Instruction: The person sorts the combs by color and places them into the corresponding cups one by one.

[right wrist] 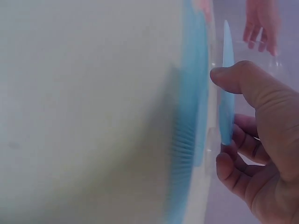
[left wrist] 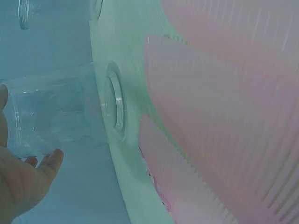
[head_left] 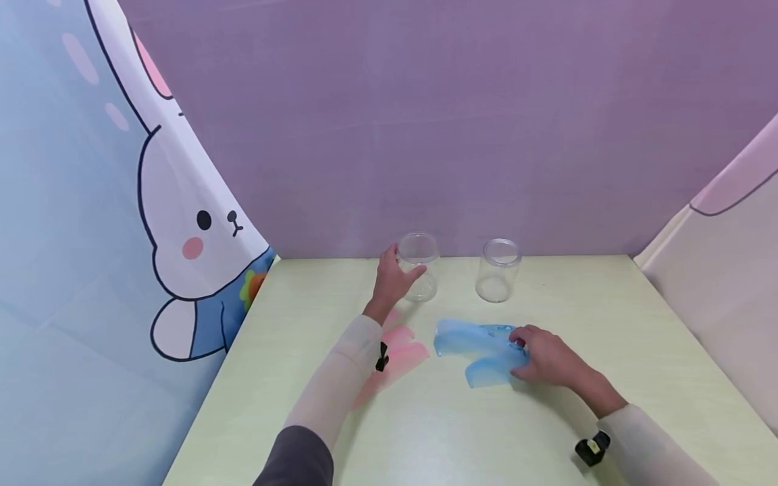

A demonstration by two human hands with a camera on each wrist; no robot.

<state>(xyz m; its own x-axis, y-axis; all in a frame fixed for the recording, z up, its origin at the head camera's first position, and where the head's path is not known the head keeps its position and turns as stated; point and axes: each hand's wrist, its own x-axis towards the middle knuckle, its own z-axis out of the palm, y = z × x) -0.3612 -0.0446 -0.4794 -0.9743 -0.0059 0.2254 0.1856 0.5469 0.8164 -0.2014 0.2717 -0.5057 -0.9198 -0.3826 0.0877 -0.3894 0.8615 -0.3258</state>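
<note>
At the back of the table, a clear cup (head_left: 419, 287) stands upright. My left hand (head_left: 392, 278) is round its upper left side, thumb in front and fingers at the far side; the left wrist view shows this cup (left wrist: 60, 107) with its base on the table. Farther forward, my right hand (head_left: 550, 358) pinches a blue comb (right wrist: 227, 107) between thumb and fingers, seen nearly edge-on in the right wrist view. Other blue combs (head_left: 464, 337) lie beside and under that hand. Pink combs (head_left: 401, 358) lie below the left forearm, which partly hides them.
A second clear cup (head_left: 497, 277) stands to the right of the first. Behind the table (head_left: 425, 439) hangs a purple cloth (head_left: 456, 121). A blue cloth with a printed rabbit (head_left: 182, 236) hangs at the left, and a pale cloth (head_left: 723, 270) at the right.
</note>
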